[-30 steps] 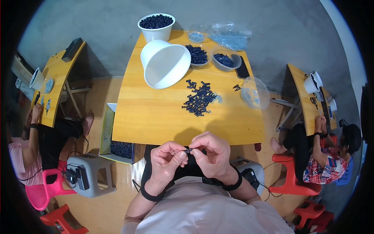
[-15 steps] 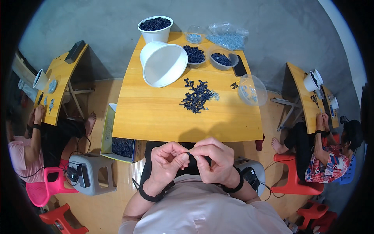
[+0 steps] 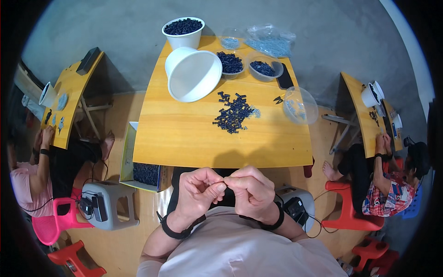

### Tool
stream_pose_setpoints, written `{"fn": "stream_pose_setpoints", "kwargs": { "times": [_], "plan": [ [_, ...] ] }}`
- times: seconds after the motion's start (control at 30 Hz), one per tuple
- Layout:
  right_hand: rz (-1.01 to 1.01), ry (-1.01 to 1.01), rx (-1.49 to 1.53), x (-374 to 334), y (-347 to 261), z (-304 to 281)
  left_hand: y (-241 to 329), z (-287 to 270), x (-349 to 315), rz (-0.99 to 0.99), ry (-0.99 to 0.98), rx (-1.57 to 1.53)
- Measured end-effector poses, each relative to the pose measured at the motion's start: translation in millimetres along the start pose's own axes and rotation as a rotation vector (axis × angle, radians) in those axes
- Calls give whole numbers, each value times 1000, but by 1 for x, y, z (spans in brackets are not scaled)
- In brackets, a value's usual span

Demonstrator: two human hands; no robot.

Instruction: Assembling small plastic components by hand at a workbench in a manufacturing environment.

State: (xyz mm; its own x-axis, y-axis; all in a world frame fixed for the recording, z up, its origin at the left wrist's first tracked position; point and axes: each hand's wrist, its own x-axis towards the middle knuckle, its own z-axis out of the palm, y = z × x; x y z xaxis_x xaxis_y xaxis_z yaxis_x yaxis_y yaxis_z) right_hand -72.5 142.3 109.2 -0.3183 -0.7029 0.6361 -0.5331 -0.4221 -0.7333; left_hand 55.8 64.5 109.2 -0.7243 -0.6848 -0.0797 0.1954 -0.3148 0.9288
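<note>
Just off the near edge of the yellow wooden table, my left hand and my right hand meet fingertip to fingertip. Each is closed in a pinch. A small black part sits at the left fingertips, almost wholly covered now; what the right fingers grip is too small to make out. Beyond them on the table lies a loose pile of small black plastic parts. Tiny silvery metal pieces are scattered against the pile's right side.
A white bucket lies tipped beside another bucket full of black parts. Clear tubs, a bag of metal pieces, cutters and a phone stand behind. A box is left below. Two people work at side tables.
My right fingers have closed in over the small black part, which showed more plainly before. My right hand has dipped and turned slightly; the left hand has hardly moved.
</note>
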Motion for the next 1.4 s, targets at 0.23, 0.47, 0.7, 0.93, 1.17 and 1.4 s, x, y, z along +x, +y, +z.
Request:
{"fn": "stream_pose_setpoints", "kwargs": {
  "times": [0.23, 0.47, 0.7, 0.93, 1.17, 1.4],
  "plan": [
    [179, 46, 150, -4, 12, 7, -21, -2, 9, 25, 94, -468],
    [225, 40, 117, -4, 25, 9, -33, -4, 15, 109, 171, -231],
    [398, 98, 185, -8, 46, 16, -33, -10, 29, 250, 176, 240],
    [527, 58, 46, -20, 86, 26, -59, -23, 65, 579, 166, 1025],
    [504, -40, -210, -14, 103, 28, -82, -37, 88, 586, 99, 1164],
    [464, -193, -274, 1, 105, 26, -88, -44, 90, 567, 25, 1168]
  ]
}}
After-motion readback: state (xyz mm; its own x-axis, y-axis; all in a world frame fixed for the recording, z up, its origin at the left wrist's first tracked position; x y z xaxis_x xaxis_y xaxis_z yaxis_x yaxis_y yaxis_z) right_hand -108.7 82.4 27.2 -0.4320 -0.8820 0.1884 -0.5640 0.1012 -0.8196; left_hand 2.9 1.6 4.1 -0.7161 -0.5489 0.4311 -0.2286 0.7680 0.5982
